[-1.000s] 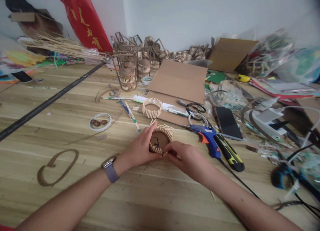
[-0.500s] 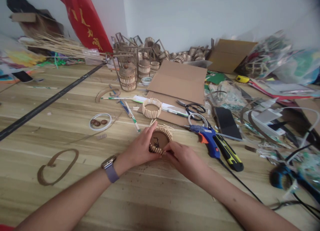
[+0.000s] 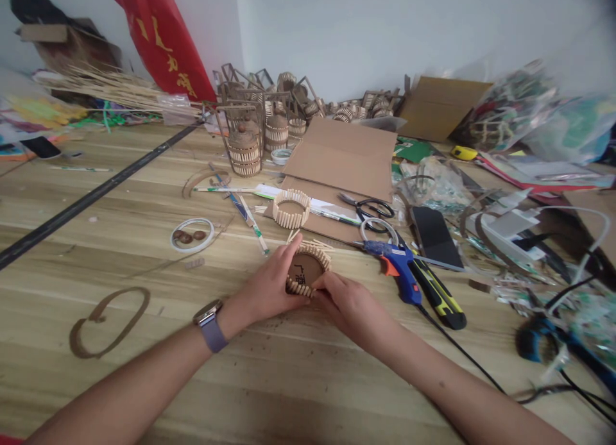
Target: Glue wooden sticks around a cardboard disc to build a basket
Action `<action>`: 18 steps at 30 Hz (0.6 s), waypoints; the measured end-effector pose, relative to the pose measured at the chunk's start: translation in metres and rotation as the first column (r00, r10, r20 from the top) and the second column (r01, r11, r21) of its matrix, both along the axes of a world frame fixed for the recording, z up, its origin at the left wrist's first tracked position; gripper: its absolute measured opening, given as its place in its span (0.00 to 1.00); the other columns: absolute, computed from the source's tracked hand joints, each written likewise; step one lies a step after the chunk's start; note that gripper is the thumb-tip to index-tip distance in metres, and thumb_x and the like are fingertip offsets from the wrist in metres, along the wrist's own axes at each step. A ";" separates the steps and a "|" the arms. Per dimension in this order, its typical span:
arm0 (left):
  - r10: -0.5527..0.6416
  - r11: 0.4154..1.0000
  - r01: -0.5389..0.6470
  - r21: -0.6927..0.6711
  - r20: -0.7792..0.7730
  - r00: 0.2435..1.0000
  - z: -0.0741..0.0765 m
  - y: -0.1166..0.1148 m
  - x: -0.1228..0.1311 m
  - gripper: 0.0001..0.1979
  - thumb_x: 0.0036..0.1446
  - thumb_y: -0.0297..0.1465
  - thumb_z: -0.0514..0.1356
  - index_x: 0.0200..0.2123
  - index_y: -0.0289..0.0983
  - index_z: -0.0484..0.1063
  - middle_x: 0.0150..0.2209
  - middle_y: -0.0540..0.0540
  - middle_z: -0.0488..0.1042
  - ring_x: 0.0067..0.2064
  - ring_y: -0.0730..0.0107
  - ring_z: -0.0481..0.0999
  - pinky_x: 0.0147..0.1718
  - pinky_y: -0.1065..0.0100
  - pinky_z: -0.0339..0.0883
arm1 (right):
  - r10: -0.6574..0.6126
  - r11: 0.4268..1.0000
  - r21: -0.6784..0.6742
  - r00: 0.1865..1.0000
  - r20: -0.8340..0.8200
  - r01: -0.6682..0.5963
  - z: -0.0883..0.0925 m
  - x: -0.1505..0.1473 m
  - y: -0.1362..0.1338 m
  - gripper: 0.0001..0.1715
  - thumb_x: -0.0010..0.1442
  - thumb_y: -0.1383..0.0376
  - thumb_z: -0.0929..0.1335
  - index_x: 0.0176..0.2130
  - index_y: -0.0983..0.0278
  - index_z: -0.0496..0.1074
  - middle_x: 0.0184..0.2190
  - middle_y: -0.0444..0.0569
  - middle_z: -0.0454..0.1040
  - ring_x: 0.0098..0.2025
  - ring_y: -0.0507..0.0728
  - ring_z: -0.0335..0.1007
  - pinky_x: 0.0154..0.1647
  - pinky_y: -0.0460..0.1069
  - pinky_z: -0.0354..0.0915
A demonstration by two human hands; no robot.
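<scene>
A round cardboard base (image 3: 312,265) with dark printed characters is ringed by short wooden sticks, like a small basket bottom. Around its left side, my left hand (image 3: 269,279) grips it, thumb at the near edge and fingers at the far edge. My right hand (image 3: 350,307) is closed in a pinch against the near right rim; its fingertips hide what is between them. Beyond the held piece lie a few loose sticks (image 3: 321,245). A second stick ring (image 3: 290,220) stands farther back on the table.
To the right lie a blue glue gun (image 3: 397,262), a yellow-black utility knife (image 3: 439,291), black scissors (image 3: 373,208) and a phone (image 3: 436,236). Cardboard sheets (image 3: 341,153) lie behind. Finished small baskets (image 3: 245,153) stand at the back. A brown strip loop (image 3: 110,323) rests at left.
The right fingertips have shifted slightly at the rim of the held piece. The left hand keeps its grip, and the view has moved a little.
</scene>
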State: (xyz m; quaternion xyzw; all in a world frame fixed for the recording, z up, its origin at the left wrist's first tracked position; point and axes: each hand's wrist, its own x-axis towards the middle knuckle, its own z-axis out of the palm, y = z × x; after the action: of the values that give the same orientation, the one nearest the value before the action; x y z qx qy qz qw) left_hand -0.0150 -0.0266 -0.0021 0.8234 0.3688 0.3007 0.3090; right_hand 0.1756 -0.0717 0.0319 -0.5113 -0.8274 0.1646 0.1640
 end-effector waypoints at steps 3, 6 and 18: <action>-0.002 1.000 0.002 0.009 -0.005 1.000 -0.002 0.000 0.000 0.58 0.44 0.39 0.72 0.68 0.44 0.34 0.66 0.34 0.52 0.66 0.43 0.55 0.61 0.42 0.54 | 0.003 1.000 0.019 1.000 -0.005 -0.003 0.000 0.000 -0.001 0.07 0.61 0.73 0.63 0.33 0.63 0.66 0.27 0.46 0.75 0.27 0.54 0.72 0.27 0.46 0.60; 0.005 1.000 -0.005 0.012 -0.008 1.000 -0.004 0.000 -0.001 0.57 0.45 0.40 0.71 0.68 0.42 0.35 0.66 0.33 0.52 0.66 0.43 0.54 0.62 0.43 0.54 | 0.006 0.999 0.041 1.000 -0.009 -0.005 0.000 0.000 -0.001 0.06 0.61 0.73 0.64 0.33 0.64 0.67 0.27 0.47 0.75 0.27 0.54 0.72 0.27 0.46 0.61; -0.008 0.999 0.009 0.038 -0.028 1.000 0.003 -0.003 -0.004 0.55 0.46 0.30 0.69 0.68 0.43 0.35 0.66 0.34 0.48 0.67 0.45 0.50 0.63 0.43 0.50 | -0.076 0.985 0.156 0.997 -0.029 0.080 0.032 0.034 -0.004 0.15 0.63 0.63 0.61 0.46 0.64 0.72 0.27 0.47 0.79 0.26 0.54 0.75 0.25 0.46 0.64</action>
State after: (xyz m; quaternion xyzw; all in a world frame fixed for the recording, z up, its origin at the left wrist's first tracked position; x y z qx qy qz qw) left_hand -0.0187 -0.0293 0.0005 0.8347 0.3640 0.2949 0.2894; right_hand 0.2098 -0.0759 0.0634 -0.5270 -0.8152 0.0982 0.2193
